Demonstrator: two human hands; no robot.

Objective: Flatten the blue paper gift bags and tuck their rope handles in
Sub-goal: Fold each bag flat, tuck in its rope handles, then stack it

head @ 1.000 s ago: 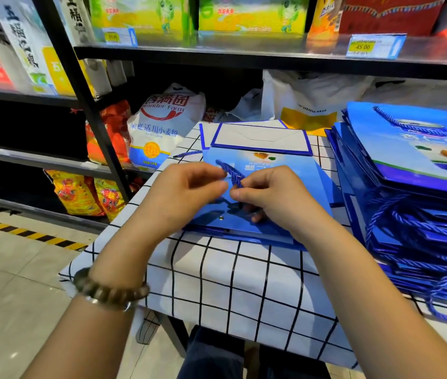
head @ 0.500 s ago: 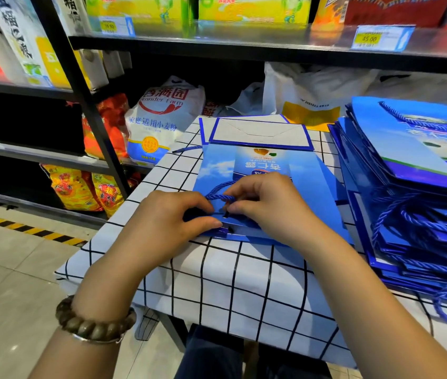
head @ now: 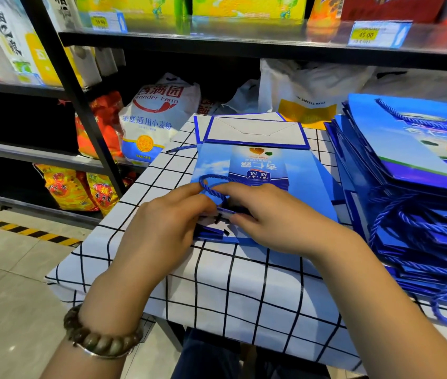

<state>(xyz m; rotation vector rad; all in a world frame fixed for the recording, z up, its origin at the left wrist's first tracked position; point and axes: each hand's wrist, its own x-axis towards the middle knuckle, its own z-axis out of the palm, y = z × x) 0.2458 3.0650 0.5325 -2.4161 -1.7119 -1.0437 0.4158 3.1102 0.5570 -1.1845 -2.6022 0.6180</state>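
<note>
The blue gift bag lies flat on the table, mouth toward me, with its rope handle looping over the printed face. It's light, creased paper that I judge would tear at the holes if yanked, and the rope is limp but springy. My left hand curls its fingers on the mouth edge and my right hand pinches the rope beside it, so I'd feed the loop in near its ends; a stack of bags sits just to the right.
</note>
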